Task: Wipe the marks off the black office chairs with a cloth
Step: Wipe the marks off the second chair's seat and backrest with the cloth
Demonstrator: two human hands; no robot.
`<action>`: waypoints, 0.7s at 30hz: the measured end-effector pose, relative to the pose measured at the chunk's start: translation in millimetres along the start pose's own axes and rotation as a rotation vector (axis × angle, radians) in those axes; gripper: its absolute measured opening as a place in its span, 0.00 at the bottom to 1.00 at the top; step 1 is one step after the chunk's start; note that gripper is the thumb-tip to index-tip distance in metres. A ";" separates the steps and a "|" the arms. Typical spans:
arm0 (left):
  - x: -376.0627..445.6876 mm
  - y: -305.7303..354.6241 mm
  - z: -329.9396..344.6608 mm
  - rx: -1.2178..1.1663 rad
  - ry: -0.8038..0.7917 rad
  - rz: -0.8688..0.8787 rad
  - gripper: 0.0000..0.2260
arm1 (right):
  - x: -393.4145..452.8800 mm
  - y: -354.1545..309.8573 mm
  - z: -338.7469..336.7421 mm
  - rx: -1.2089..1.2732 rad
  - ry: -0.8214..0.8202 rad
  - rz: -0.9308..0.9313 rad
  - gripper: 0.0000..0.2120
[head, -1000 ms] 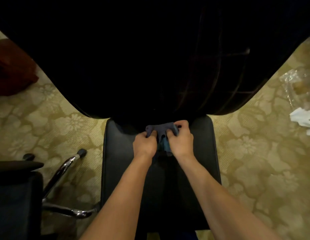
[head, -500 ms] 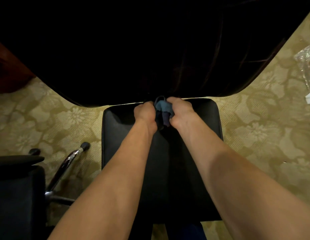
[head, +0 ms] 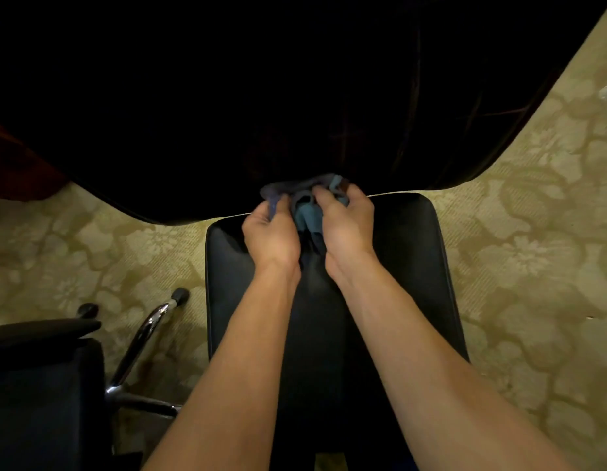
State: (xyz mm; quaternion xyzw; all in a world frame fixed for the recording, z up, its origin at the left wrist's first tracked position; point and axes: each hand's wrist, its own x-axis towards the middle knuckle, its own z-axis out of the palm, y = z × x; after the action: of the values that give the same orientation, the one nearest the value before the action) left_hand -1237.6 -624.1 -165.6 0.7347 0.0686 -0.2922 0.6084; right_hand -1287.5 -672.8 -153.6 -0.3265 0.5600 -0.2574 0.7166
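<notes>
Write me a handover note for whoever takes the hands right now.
Left hand: grips the cloth.
Right hand: grips the same cloth, bunched between both hands.
Cloth is at the far edge of the black chair, by the dark table.
Second chair stands at the left.
Done: cannot tell; no marks visible in this light.
Left: wipe this chair, then the second.

Two chairs [head: 397, 266] [head: 40, 385] – one cloth [head: 307, 212] (bunched)
</notes>
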 end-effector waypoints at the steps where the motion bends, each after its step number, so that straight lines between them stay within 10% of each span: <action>1: 6.1 -10.1 -0.2 0.043 0.009 -0.032 0.12 | 6.7 9.4 -2.6 -0.039 0.032 0.029 0.03; 9: 43.0 -62.6 15.3 0.192 0.125 -0.330 0.12 | 66.9 61.7 -16.8 -0.204 0.151 0.184 0.03; 21: -1.8 -5.2 32.6 -0.019 0.069 -0.183 0.09 | 15.8 7.3 -20.9 0.222 0.005 0.183 0.05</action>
State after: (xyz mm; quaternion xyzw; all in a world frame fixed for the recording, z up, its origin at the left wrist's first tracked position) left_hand -1252.7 -652.8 -172.1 0.7291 0.1594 -0.3204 0.5834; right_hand -1304.0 -683.5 -172.5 -0.1922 0.5574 -0.2521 0.7673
